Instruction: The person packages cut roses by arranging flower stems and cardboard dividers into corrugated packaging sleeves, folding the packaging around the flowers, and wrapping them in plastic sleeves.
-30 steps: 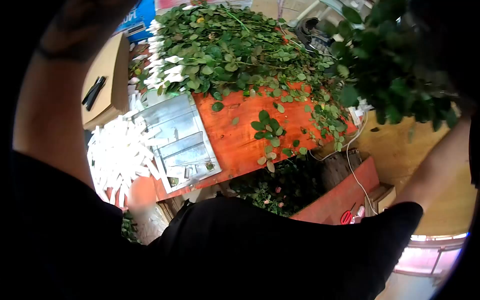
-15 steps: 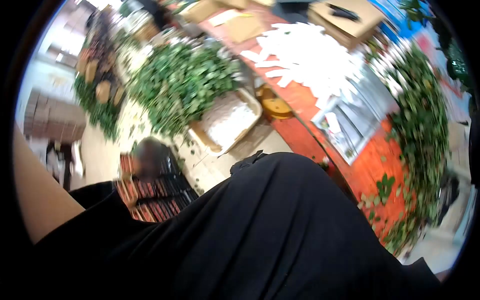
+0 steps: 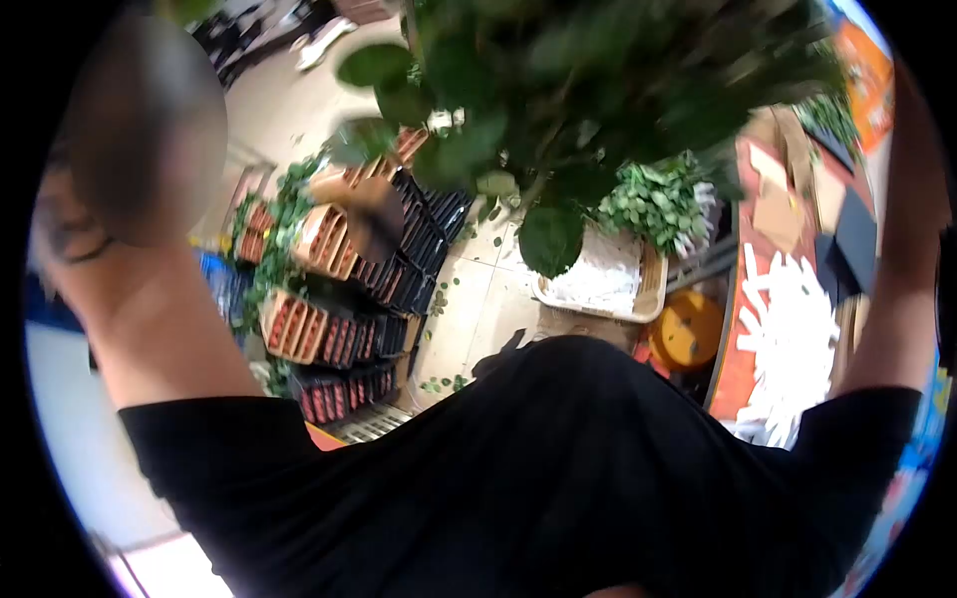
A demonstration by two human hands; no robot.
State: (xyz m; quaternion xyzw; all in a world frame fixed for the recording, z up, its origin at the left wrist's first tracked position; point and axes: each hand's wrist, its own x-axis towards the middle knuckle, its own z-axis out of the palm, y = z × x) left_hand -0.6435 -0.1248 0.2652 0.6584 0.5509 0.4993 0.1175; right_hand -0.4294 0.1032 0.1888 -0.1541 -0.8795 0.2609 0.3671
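A large bunch of green leafy stems (image 3: 598, 90), smeared by motion, hangs across the top centre, close to the camera. My left forearm rises at the left, with a dark band around the wrist. Only part of my left hand (image 3: 62, 199) shows beside a round blur, and its fingers cannot be made out. At the right edge my right forearm reaches up, while the hand itself is out of sight. What holds the bunch is hidden.
White sleeves (image 3: 788, 334) lie on the red table (image 3: 735, 384) at right. A basket (image 3: 653, 289) of white pieces, a leafy pile (image 3: 653, 204) and a yellow round object (image 3: 688, 329) stand beside it. Flower crates (image 3: 344, 344) are stacked at left on the tiled floor (image 3: 464, 299).
The view has swung from the red worktable to the floor and crates. The leafy bunch, at the upper right a second ago, now spans the top centre. My left wrist has come into view.
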